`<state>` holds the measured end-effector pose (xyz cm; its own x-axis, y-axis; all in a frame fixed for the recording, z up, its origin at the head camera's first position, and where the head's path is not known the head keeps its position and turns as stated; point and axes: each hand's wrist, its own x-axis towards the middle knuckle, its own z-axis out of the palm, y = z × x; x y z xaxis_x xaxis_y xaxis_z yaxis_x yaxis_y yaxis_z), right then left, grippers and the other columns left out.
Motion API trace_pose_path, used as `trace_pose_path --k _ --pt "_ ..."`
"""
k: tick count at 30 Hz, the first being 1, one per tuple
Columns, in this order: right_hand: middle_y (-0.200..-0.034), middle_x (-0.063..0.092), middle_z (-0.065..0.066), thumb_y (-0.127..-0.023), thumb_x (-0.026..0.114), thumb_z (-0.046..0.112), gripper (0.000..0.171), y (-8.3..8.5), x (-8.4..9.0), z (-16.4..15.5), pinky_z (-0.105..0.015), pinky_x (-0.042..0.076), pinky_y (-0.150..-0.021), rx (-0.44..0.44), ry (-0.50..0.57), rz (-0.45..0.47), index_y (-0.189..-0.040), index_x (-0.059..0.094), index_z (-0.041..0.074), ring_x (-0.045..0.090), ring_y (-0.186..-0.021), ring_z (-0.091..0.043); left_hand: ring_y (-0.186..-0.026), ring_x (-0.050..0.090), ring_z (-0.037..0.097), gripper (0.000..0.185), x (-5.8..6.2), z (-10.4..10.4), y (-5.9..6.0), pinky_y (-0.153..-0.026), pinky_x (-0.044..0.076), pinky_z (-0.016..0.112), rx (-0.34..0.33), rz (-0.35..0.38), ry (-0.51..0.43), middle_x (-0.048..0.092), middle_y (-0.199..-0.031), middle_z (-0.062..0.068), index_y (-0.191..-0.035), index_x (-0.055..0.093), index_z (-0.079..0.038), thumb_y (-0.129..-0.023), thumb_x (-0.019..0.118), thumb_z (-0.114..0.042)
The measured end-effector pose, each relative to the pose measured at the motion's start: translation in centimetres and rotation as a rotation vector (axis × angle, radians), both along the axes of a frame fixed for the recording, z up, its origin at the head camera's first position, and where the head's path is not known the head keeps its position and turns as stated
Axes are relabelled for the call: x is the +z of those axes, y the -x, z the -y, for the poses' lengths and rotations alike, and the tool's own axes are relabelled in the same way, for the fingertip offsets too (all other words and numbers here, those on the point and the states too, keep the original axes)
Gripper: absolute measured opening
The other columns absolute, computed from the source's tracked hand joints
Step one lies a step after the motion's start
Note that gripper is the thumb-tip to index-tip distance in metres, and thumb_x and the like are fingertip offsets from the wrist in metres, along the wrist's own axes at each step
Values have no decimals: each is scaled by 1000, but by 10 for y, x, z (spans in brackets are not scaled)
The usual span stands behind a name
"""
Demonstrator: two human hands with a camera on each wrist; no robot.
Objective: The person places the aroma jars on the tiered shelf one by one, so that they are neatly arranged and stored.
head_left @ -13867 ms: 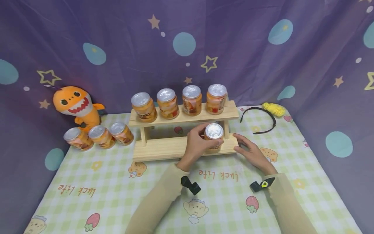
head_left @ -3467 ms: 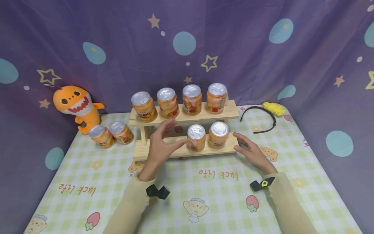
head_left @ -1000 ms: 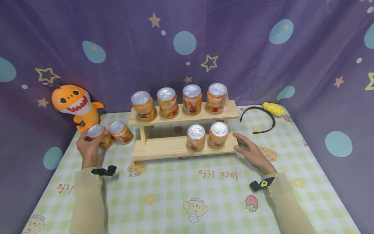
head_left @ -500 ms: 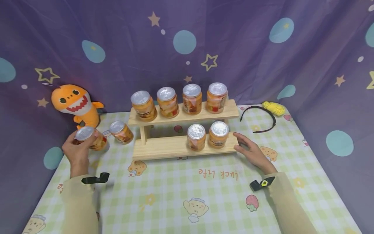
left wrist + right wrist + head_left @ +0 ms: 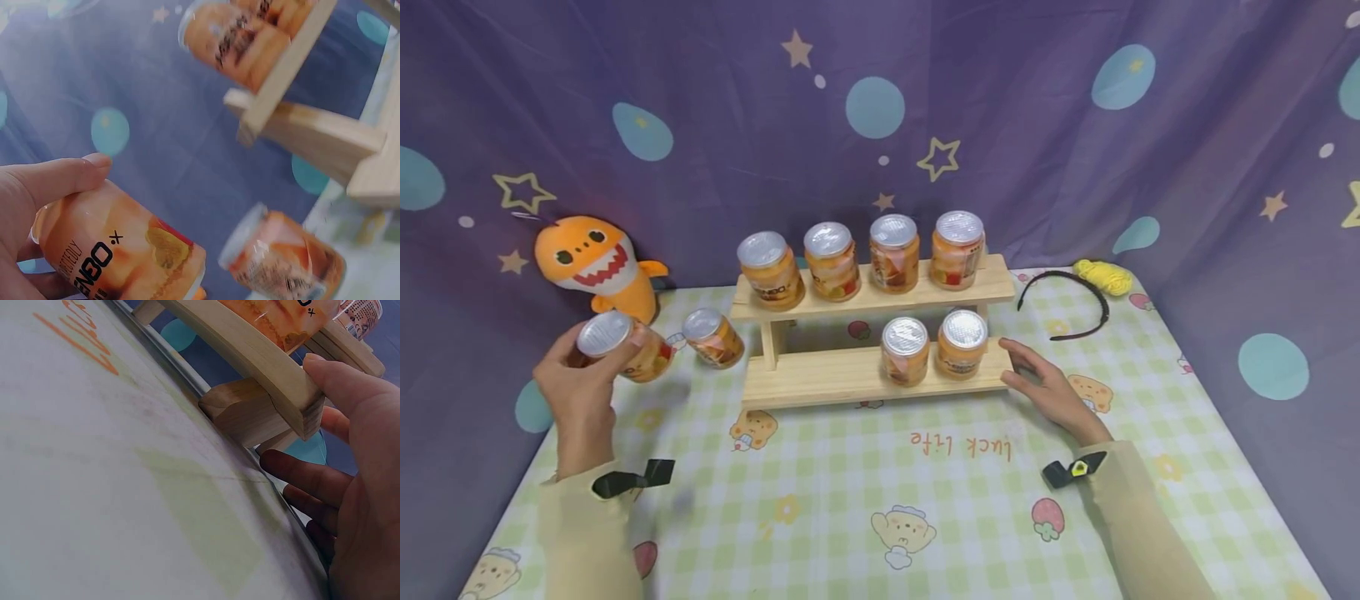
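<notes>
My left hand [image 5: 576, 375] grips a lidded jar [image 5: 643, 358] of orange contents, thumb and fingers around its silver-topped end. The jar is tilted, and the left wrist view shows its printed label. Beside it on the cloth leans another such jar [image 5: 715, 339]. My right hand [image 5: 1051, 396] rests at the right end of the two-tier wooden shelf [image 5: 820, 379]; its thumb touches the lower board's end, fingers extended loosely around the corner. On the lower tier, two jars [image 5: 906, 358] stand side by side towards the right. Several more jars [image 5: 833, 271] line the upper tier.
An orange shark plush [image 5: 597, 262] leans at the back left, just behind the held jar. At the back right lie a black headband [image 5: 1103, 308] and yellow yarn [image 5: 1103, 277]. A purple curtain [image 5: 730, 108] encloses the checked tablecloth [image 5: 820, 483].
One jar was on the lower tier earliest; now two stand there. The leftmost loose jar is gone; my left hand has gripped another and drawn it left, away from its neighbour. Right hand stays put.
</notes>
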<state>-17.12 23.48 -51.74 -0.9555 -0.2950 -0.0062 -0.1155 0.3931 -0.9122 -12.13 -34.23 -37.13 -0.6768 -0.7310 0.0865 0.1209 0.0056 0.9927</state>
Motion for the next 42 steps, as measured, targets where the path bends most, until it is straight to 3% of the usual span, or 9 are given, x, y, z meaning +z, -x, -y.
trace_pose_path --k 11,18,25,34,39,42 --pt "-161 39 -7 -101 60 34 60 0 1 0 -57 28 -121 3 2 4 -155 38 23 41 -145 -35 -84 64 12 57 23 -43 -18 -69 55 11 -119 -89 65 71 -102 -1 -117 73 -3 -64 88 11" --pt "-159 41 -9 -101 60 32 60 0 1 -1 -56 28 -121 2 13 4 -155 37 21 42 -144 -34 -80 58 12 54 29 -74 -20 -66 51 11 -197 -18 188 70 -100 -6 -117 73 -6 -66 88 6" --pt "-160 40 -8 -100 61 34 61 0 0 -1 -57 27 -121 0 6 8 -155 38 22 41 -145 -35 -82 59 10 55 25 -101 -21 -67 51 12 -311 55 302 70 -98 -11 -119 70 -4 -68 86 7" --pt "-160 40 -9 -101 60 32 60 0 0 0 -56 28 -121 -3 2 5 -155 38 22 41 -145 -35 -84 62 7 56 20 -128 -16 -68 52 12 -444 51 291 69 -98 -11 -121 68 -1 -69 85 9" --pt "-161 39 -8 -101 60 33 60 0 1 0 -55 28 -120 1 5 6 -155 38 22 41 -145 -34 -88 63 4 59 13 -142 -12 -72 52 13 -498 96 340 67 -99 -15 -125 67 -4 -70 87 3" --pt "-161 39 -6 -100 61 33 60 0 0 0 -55 29 -120 0 12 7 -155 38 22 41 -145 -33 -93 63 4 59 7 -150 -8 -75 52 15 -539 124 371 67 -105 -10 -127 67 -7 -71 88 -2"
